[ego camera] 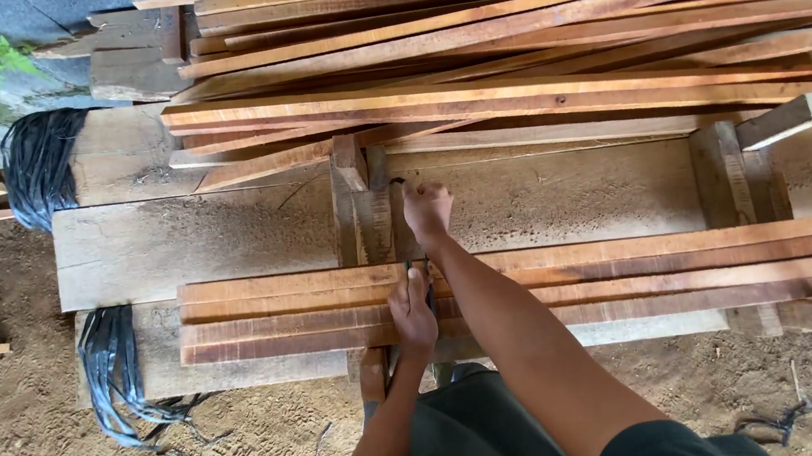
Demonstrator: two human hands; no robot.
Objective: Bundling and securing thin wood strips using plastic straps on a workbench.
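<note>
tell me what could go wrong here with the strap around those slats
The dark strap runs taut between the right hand and left hand; if it slips or snaps, the hands could jerk into the rough wood. The bundle of slats lies near the bench edge and might shift. Loose black strapping trails on the ground, a possible trip hazard.

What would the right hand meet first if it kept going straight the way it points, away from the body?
Probably the loose pile of reddish wooden slats just beyond the right hand; depth is hard to judge from above.
</note>
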